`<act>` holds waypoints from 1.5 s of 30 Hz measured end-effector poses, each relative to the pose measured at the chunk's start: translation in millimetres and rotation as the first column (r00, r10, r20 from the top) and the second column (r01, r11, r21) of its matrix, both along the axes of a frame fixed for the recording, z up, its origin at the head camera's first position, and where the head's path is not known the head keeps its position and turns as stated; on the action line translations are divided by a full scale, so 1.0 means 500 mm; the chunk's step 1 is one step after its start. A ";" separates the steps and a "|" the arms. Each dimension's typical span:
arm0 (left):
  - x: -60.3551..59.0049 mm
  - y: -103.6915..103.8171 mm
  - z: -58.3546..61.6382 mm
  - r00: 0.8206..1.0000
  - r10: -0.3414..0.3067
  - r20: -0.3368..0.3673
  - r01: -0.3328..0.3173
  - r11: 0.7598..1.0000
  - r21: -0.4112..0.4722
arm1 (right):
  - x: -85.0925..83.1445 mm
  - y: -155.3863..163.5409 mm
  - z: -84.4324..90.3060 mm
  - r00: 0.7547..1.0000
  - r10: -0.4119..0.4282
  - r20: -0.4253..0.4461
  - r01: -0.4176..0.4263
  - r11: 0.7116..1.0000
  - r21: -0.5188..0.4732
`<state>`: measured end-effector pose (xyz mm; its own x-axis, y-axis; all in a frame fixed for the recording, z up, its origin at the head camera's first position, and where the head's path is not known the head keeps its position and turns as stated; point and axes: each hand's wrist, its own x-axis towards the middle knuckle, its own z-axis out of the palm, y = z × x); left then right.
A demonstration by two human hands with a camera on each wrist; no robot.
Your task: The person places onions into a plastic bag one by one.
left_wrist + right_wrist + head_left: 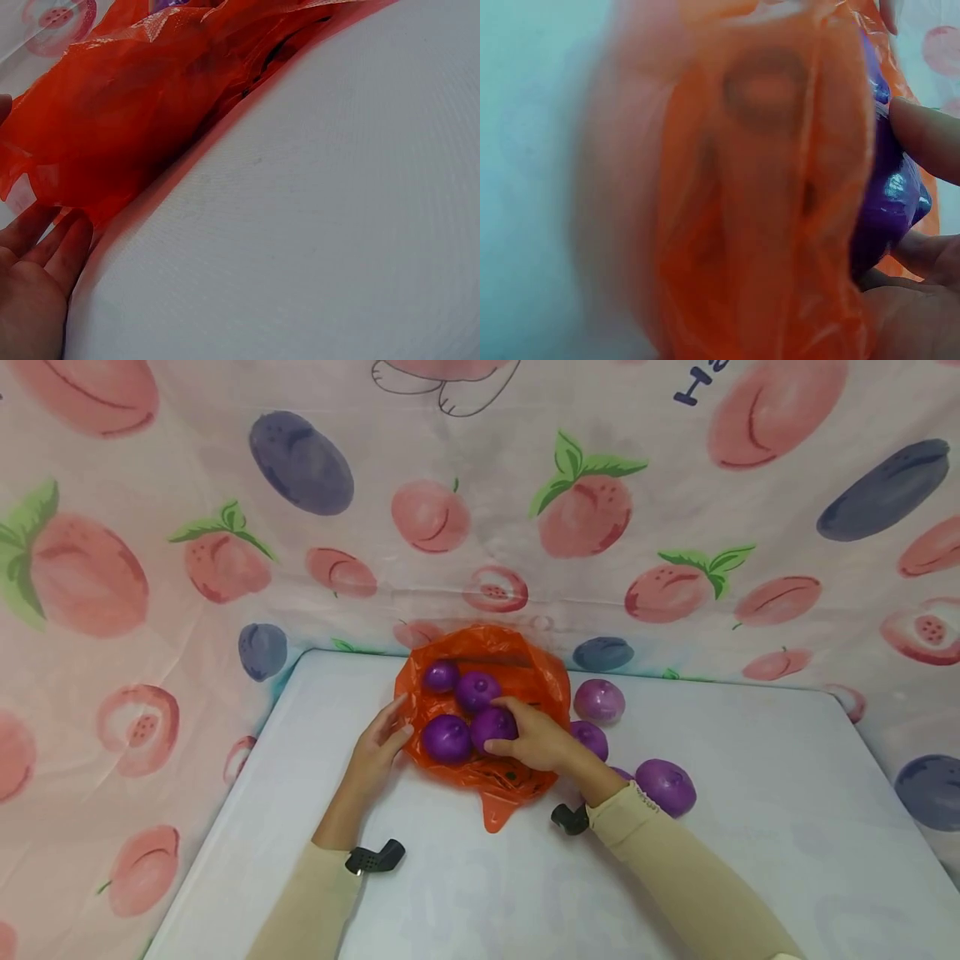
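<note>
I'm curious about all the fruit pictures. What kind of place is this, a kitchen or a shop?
Probably neither: it looks like a makeshift tabletop booth. A white table is walled in by a draped fruit-print cloth, and on it lie only an orange plastic bag and purple toy-like balls.

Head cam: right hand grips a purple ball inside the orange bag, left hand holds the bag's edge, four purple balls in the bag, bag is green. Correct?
One thing is off: the bag is orange, not green, as the head view shows. The rest holds: the right hand grips a purple ball inside it, the left hand is at the bag's edge, and four purple balls lie in the bag.
</note>
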<state>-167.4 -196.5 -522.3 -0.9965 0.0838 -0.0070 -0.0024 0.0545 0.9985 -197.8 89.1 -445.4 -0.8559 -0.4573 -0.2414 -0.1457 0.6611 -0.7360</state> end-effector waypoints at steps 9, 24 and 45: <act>-0.005 0.001 -0.003 1.000 -0.008 -0.017 0.009 1.000 0.008 | -0.004 0.001 -0.017 0.999 0.007 -0.045 -0.004 0.998 0.062; -0.003 -0.001 0.003 1.000 -0.005 -0.005 0.005 1.000 -0.021 | 0.008 0.010 0.007 0.995 0.019 -0.093 -0.014 0.999 0.051; -0.002 -0.002 0.004 1.000 -0.009 0.001 0.009 1.000 -0.012 | 0.055 0.131 0.142 0.990 -0.046 -0.135 0.031 0.994 -0.106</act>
<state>-168.3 -197.5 -520.4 -0.9956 0.0930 -0.0094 -0.0032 0.0665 0.9978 -170.4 154.8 -374.5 -0.8951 -0.4397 -0.0740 -0.2256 0.5897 -0.7755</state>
